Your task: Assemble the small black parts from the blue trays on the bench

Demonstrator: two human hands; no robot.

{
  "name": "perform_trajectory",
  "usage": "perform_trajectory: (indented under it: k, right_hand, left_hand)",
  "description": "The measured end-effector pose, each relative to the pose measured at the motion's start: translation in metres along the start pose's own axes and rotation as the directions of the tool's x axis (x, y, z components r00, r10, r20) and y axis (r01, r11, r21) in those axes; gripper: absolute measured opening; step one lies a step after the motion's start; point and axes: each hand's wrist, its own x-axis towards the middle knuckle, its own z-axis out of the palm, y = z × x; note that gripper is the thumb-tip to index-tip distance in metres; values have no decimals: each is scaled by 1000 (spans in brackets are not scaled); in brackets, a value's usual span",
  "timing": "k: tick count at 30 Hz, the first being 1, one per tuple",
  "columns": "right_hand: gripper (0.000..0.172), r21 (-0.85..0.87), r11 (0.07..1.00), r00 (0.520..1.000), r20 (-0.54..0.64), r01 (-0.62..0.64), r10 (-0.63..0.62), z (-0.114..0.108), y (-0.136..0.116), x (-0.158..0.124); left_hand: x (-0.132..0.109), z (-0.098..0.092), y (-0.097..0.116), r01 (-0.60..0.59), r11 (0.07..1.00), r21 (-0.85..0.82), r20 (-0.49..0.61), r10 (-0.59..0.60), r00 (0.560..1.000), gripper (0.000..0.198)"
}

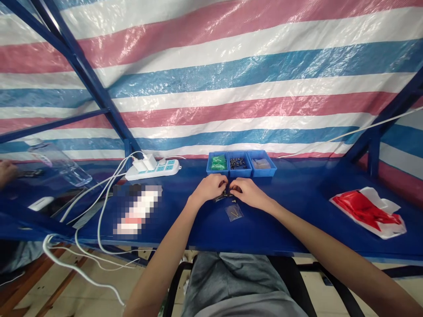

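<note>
Left grip, right grip on small dark part; axis indiscernible

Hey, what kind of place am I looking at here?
Probably a makeshift small-parts assembly station. Three blue bins hold sorted little components, a striped tarp on a blue metal frame walls the blue bench, and the left hand and right hand meet over tiny parts.

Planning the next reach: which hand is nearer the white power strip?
Left. The left hand lies to the right of the power strip; the right hand is farther right, beyond the left.
</note>
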Motion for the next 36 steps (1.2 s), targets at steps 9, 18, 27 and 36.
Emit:
perform_trajectory:
  k: [9,18,27,36]
  right_hand:
    - [11,-115,992,999,6,50,-50,4,3,-2]
    - [10,-127,992,997,-71,-12,3,2,10,-2]
    - [9,-27,1000,979,-206,4,-10,-1,8,0]
    - [15,-33,999,978,-210,-4,-3,-4,14,3]
  left_hand:
    - [1,3,5,8,999,33,-27,-7,1000,19]
    - [1,6,5,-22,1000,11,-10,22,1000,14]
    - [2,3,14,-95,995,13,-52,96,994,12]
    - [3,6,13,-139,990,-8,-96,138,986,19]
